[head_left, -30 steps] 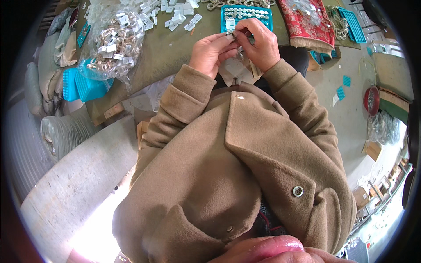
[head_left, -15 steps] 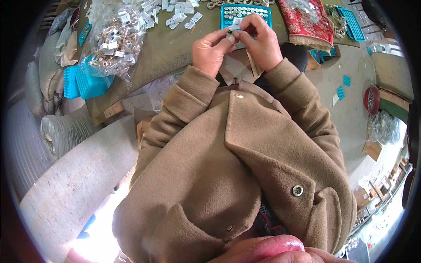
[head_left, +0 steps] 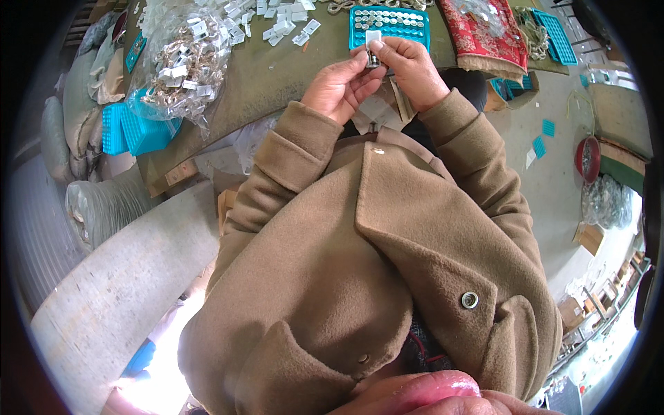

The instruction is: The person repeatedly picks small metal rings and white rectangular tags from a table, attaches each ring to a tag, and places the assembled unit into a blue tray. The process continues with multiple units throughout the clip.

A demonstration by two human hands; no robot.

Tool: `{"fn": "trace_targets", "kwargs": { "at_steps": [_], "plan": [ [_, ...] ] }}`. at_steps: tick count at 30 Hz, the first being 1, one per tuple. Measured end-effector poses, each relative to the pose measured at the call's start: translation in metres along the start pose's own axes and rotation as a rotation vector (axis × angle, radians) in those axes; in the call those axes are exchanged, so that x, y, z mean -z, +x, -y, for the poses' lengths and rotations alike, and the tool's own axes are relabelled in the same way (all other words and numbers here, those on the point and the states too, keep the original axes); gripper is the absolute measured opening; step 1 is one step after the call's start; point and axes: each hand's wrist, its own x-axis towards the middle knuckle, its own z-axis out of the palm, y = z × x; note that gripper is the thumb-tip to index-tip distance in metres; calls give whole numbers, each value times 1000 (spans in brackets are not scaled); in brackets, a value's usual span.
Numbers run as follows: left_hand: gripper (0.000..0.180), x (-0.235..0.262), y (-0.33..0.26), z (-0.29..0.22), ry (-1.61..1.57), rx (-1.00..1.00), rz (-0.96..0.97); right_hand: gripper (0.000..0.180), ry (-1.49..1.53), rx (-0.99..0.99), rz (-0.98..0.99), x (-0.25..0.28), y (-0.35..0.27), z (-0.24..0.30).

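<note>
Between my two hands, just in front of a blue tray [head_left: 413, 44], is a small white rectangular plastic piece [head_left: 373, 36] with a dark, shiny part at its lower end. My right hand [head_left: 418, 75] pinches it with thumb and forefinger from the right. On its other side, my left hand [head_left: 337, 88] is closed at the lower end with curled fingers, the thumb against it. My fingers partly hide the dark part. Small round, pale pieces sit in rows in the tray's far part.
Loose white plastic pieces [head_left: 280, 29] lie across the table [head_left: 266, 72]. At left, a clear bag [head_left: 187, 66] bulges with similar pieces and cords. Blue trays [head_left: 146, 131] hang by the table's left edge. Red patterned cloth [head_left: 484, 41] covers the right side.
The white piece has tipped more upright and shows more of its face. My left fingers have loosened and spread below it, and the dark part now shows.
</note>
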Motion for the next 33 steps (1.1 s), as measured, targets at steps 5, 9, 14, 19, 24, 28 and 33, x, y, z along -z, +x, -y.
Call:
{"fn": "trace_targets", "kwargs": {
  "at_steps": [5,9,14,19,24,28,33],
  "plan": [
    [16,8,5,2,-152,153,-32,28,425,-67,49,3,-2,2],
    [14,13,7,4,-344,254,84,29,411,-72,131,13,4,-1],
    [14,12,6,5,-544,275,87,34,276,-21,273,23,9,-3],
    [18,6,5,4,-418,223,10,42,-171,295,220,18,0,-2],
    [20,5,5,4,-353,270,64,39,-754,726,33,21,1,-3],
    [20,5,6,2,-213,208,22,32,-752,826,-9,24,-3,-6],
    [16,-6,9,7,-9,254,-27,31,-826,775,-87,29,-21,-3]
  ]
}}
